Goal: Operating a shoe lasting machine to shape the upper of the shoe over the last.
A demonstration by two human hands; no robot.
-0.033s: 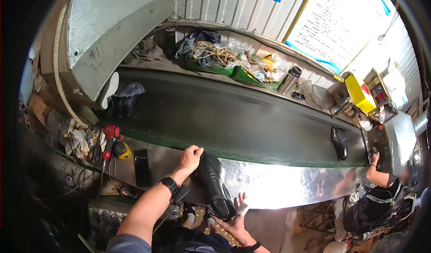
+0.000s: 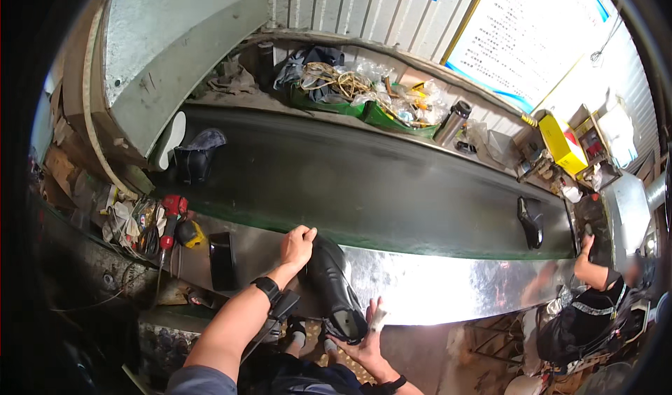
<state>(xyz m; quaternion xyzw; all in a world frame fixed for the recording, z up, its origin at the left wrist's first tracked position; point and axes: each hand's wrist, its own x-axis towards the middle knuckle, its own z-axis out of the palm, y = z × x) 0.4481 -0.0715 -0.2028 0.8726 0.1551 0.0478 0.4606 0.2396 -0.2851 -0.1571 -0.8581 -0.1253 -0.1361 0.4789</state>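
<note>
Here, in the head view, the left hand (image 2: 297,246) lies with its fingers curled over the top of a black boot (image 2: 334,286), and its grip on the boot looks loose rather than clamped. The right hand (image 2: 364,344) comes up from six o'clock and cups the boot's lower end, fingers spread around it, so this grip is closed on the boot. One finger wears a white wrap. The boot leans against the shiny steel rim (image 2: 448,293) of the conveyor, just below the middle of the picture, with its upper end at the edge of the dark belt (image 2: 364,178).

The belt is mostly bare. A second black boot (image 2: 196,158) stands at ten o'clock and a black shoe (image 2: 530,221) lies at three o'clock, both well apart from the hands. Directly at twelve o'clock from the held boot the belt shows wide open room.

At nine o'clock from the left hand, a small black box (image 2: 222,260) sits on the rim, with a red drill (image 2: 170,216) beyond it. A co-worker's hand (image 2: 585,246) reaches the belt edge at three o'clock. Green trays (image 2: 336,106) of clutter and a steel flask (image 2: 451,122) line the far edge.
</note>
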